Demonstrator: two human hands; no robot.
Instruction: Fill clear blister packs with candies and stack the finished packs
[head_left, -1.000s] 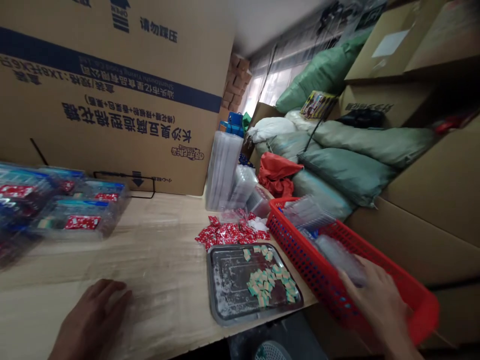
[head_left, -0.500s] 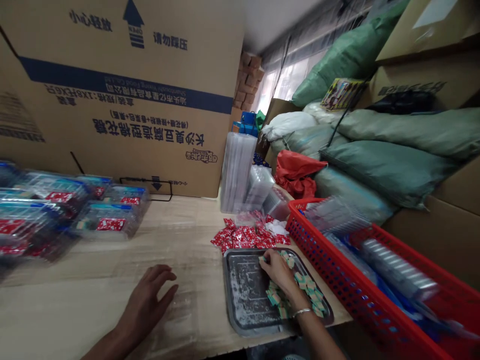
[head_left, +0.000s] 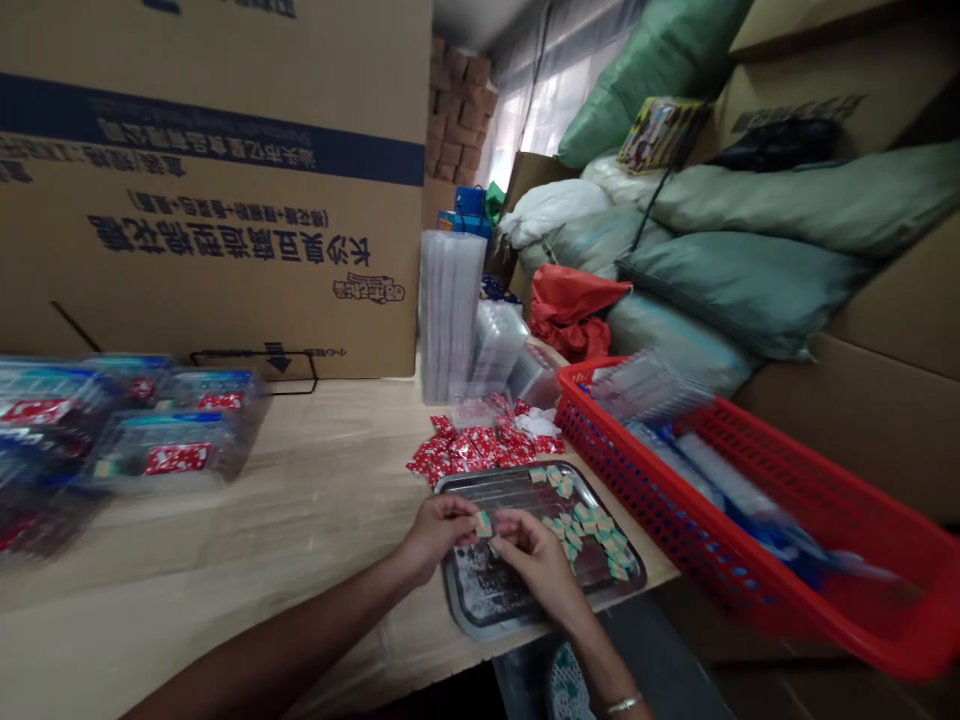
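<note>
Over the left part of a dark metal tray [head_left: 495, 610], my two hands almost meet. My left hand [head_left: 435, 532] pinches a small cream-and-green candy piece [head_left: 483, 524] at its fingertips. Close beside it, my right hand [head_left: 534, 558] has its fingers curled inward with thumb and fingers near each other; what lies at its fingertips is too small to make out. Several more cream-and-green candy pieces [head_left: 600, 525] lie scattered across the tray's right side, partly behind my right hand, with a few near its far edge.
Red printed sachets [head_left: 465, 447] are heaped beyond the tray. Stacked clear plastic trays [head_left: 451, 315] stand behind them. A red basket [head_left: 675, 510] with plastic packaging borders the right side. Filled clear boxes [head_left: 169, 445] sit at left, before a large carton [head_left: 247, 300].
My left hand has moved right from the bare tabletop to the tray and now pinches a candy piece. My right hand has drawn back toward it from among the pieces. The view has shifted right.
</note>
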